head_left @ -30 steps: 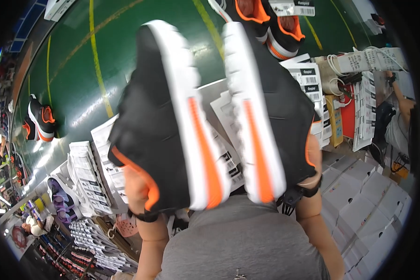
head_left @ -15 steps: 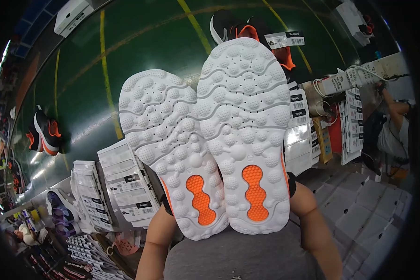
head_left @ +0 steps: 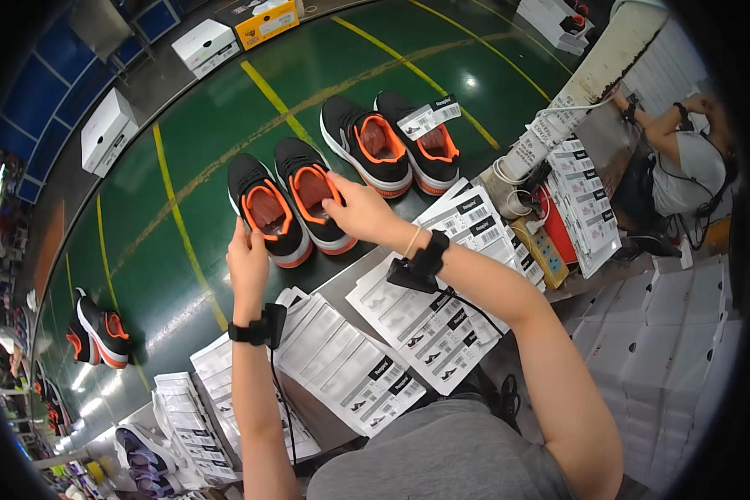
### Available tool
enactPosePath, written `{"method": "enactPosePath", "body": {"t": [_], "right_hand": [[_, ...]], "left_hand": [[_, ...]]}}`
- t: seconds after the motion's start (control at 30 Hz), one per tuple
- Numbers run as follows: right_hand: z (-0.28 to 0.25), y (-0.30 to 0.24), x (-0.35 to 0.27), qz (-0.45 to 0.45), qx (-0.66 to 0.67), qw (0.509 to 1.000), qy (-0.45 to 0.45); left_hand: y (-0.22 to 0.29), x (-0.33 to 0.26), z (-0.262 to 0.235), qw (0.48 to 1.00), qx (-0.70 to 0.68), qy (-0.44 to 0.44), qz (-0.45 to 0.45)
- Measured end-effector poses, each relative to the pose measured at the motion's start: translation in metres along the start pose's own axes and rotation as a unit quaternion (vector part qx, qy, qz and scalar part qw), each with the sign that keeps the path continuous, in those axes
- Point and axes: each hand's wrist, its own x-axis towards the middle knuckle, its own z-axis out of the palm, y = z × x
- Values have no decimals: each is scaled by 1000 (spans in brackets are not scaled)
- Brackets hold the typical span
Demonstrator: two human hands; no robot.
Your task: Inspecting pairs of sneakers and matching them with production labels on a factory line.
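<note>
A pair of black sneakers with orange collar linings and white-and-orange soles stands upright on the green table, toes pointing away from me. My left hand (head_left: 248, 257) has its fingers closed against the outer side of the left sneaker (head_left: 265, 210), near its heel. On the right sneaker (head_left: 311, 190), my right hand (head_left: 365, 213) grips the collar, its thumb at the opening. Just right of them stands a matching pair, a sneaker (head_left: 381, 140) beside another sneaker (head_left: 437, 146) with a white paper tag (head_left: 429, 117) lying across it.
Stacks of printed white label sheets (head_left: 350, 367) line the near table edge. Another black-and-orange pair (head_left: 100, 329) sits far left. White shoe boxes (head_left: 108, 133) and a yellow box (head_left: 267, 23) stand along the far edge. A white post with cables (head_left: 550, 125) and another person (head_left: 687, 158) are at right.
Both sneakers, held up soles toward me before, now stand on the table, toes away. My hands, hidden behind them earlier, now show at their heels.
</note>
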Motion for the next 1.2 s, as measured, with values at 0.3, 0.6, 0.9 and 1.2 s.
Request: {"method": "enactPosePath", "body": {"t": [0.3,0.6,0.9,1.2], "right_hand": [[-56,35,-155,-2,-253,952,173],[-33,65,-167,-7,-396,883,254],[-25,65,-163,-30,-396,889,229],[-48,77,-161,-2,-159,956,246]], "left_hand": [[80,-119,29,923,29,-157,351],[88,-139,101,834,-8,-416,362],[76,-122,113,875,-70,-333,345],[72,-106,109,734,-356,-577,-32]]}}
